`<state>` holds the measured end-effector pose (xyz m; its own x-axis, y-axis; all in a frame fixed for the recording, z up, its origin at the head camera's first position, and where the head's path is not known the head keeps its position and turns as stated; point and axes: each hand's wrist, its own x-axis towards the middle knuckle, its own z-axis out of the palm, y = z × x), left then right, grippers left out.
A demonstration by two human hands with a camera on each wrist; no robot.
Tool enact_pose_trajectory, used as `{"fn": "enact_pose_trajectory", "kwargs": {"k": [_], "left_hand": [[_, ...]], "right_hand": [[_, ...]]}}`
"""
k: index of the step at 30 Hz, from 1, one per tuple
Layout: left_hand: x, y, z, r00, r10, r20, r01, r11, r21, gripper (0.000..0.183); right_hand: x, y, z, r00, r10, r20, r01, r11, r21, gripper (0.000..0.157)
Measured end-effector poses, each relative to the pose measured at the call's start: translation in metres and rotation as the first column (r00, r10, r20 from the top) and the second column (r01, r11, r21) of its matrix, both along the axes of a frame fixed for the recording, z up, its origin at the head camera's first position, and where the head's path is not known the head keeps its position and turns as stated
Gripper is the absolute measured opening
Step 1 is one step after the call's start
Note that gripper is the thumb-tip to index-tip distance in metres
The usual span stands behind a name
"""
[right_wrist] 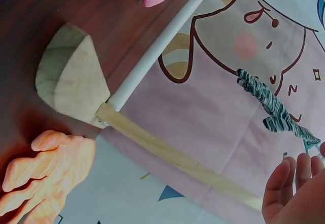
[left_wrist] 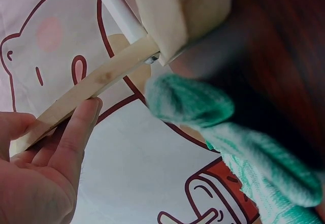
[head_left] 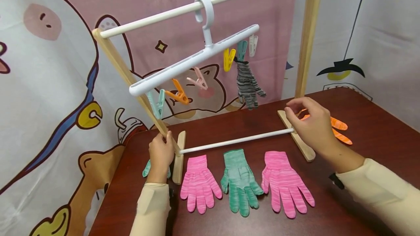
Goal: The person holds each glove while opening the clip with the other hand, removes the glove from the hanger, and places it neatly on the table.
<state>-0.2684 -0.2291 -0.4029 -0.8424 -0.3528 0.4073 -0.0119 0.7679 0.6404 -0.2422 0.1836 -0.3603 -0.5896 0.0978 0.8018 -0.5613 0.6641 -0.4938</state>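
Note:
My left hand grips the left post of a wooden rack near its foot; in the left wrist view the thumb and fingers lie on both sides of the post. My right hand hovers in front of the right post, fingers bent loosely, holding nothing. A white hanger hangs tilted from the rack's top rod. From its teal clip hangs a black-and-grey knitted glove. The yellow clip, pink clip and orange clip hold nothing.
On the brown table lie a pink glove, a green glove and another pink glove. An orange glove lies beyond the right foot. Another green glove is left of the rack. A patterned cloth hangs behind.

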Motion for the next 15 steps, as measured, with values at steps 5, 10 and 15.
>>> {"fn": "enact_pose_trajectory", "kwargs": {"k": [5,10,15], "left_hand": [[0.0005,0.0007,0.0003,1.000,-0.004,0.002,0.004,1.000,0.005,0.048],[0.0008,0.0004,0.0006,1.000,-0.003,0.007,0.003,1.000,0.004,0.047],[0.0011,-0.0008,0.0014,1.000,-0.004,0.019,0.004,1.000,-0.020,0.044]], "right_hand": [[-0.0016,-0.0029,0.0012,1.000,0.024,0.016,-0.024,0.999,0.037,0.014],[-0.0024,-0.0053,0.0032,0.999,0.020,0.048,-0.025,0.994,0.104,0.015],[-0.0056,-0.0067,0.0065,0.999,0.016,0.044,-0.022,0.990,0.139,0.013]]}}
